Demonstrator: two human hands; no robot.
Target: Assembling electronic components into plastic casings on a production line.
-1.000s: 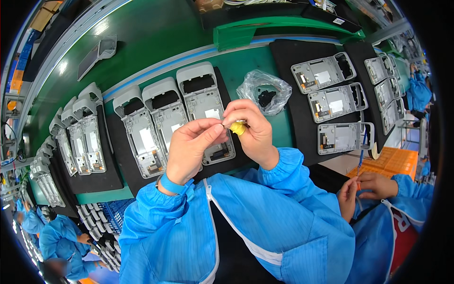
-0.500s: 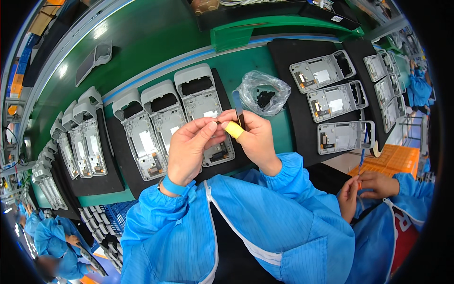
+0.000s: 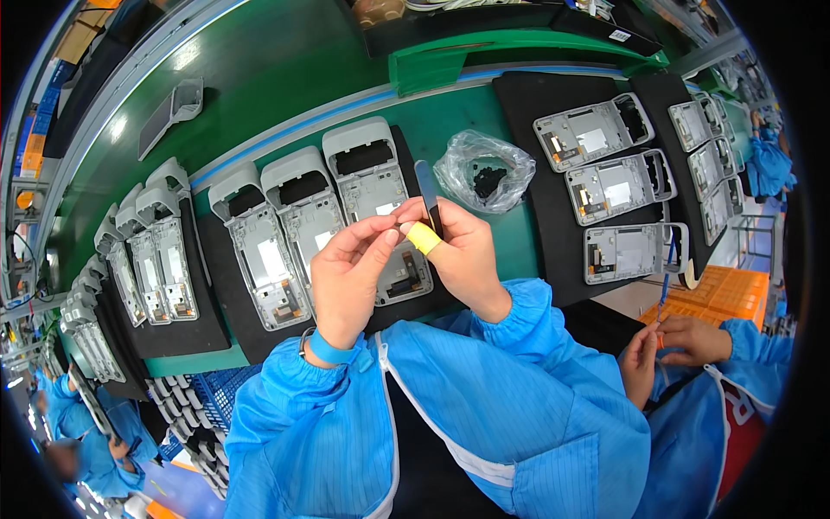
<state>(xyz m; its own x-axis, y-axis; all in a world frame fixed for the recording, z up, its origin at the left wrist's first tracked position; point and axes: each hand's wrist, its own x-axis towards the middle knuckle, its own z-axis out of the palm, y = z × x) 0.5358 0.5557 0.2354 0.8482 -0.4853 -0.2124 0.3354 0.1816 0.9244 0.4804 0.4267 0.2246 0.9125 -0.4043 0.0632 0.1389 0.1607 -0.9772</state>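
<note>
In front of my chest, my left hand (image 3: 350, 272) has thumb and fingers pinched together; whatever they hold is too small to make out. Its fingertips meet those of my right hand (image 3: 467, 259), whose thumb wears a yellow finger wrap (image 3: 423, 237). Tucked in my right hand is a pair of tweezers (image 3: 427, 192), silver and dark, pointing up and away. Behind my hands lie several grey device housings (image 3: 372, 164) with rectangular openings at their far ends. Just beyond my right hand sits a clear plastic bag (image 3: 510, 186) of small black parts (image 3: 489, 179).
Black mats (image 3: 540, 216) on the green bench carry more housings (image 3: 596, 134) at the right and far left. A grey part (image 3: 173, 112) lies at the back left. At the lower right, a co-worker's hands (image 3: 674, 342) work beside an orange crate (image 3: 722, 294).
My left fingers have shifted slightly, and the dark bit seen at the fingertips earlier no longer shows clearly. The tweezers lean a little more to the left. A person at the lower left has moved.
</note>
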